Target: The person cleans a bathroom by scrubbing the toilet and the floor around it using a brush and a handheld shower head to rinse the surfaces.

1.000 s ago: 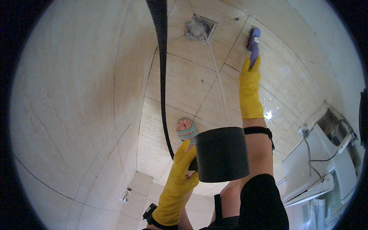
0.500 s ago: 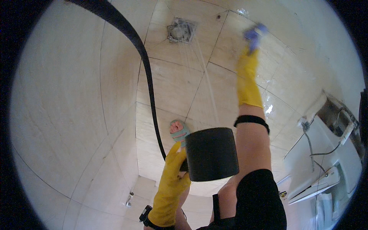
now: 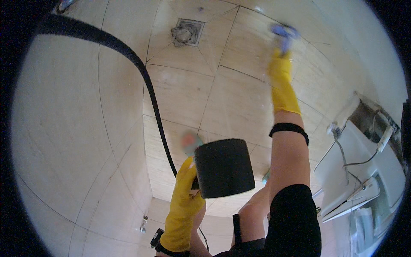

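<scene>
My left hand (image 3: 184, 205), in a yellow rubber glove, grips a large black cylindrical shower head (image 3: 224, 169) at its lower left side. A black hose (image 3: 150, 92) arcs from beside that hand up along the left wall. Stretched out over the far floor is my right hand (image 3: 280, 70), also yellow-gloved and smeared by motion. It is closed on a blue brush (image 3: 284, 36), too blurred for its bristles to show. The brush is at the tiled floor (image 3: 244, 98), close to the far right wall base.
A square floor drain (image 3: 184, 35) lies at the far left. On the right stands a white toilet-like fixture (image 3: 368, 150) with loose cables and a thin hose. My slippered foot (image 3: 190, 142) is left of the shower head. A small metal tap (image 3: 144, 223) sits low on the left.
The view has shifted, so the drain and shower head appear further left. The brush stays near the far wall base, its angle changed. Water streams seen earlier are barely visible now.
</scene>
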Demonstrator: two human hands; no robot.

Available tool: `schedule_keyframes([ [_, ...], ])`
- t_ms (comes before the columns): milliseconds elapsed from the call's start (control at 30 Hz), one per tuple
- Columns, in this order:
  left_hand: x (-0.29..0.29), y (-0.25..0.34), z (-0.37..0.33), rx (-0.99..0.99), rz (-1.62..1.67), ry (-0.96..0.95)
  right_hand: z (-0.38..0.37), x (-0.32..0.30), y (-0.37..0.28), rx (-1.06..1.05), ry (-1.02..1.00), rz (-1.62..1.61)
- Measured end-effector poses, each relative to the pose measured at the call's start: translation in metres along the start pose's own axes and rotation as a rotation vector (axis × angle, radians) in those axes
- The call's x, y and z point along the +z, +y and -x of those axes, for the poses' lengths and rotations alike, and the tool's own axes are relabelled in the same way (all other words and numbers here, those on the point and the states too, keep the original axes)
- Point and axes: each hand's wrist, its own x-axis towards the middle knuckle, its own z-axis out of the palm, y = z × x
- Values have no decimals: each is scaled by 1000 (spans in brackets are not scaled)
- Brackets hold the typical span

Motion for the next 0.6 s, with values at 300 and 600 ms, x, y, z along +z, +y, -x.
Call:
schedule_keyframes([
  [300, -31, -22, 3, 141, -395, -54, 46, -74, 41, 428, -36, 89],
  [600, -6, -7, 10, 199, -330, -7, 174, -105, 116, 109, -481, 730],
])
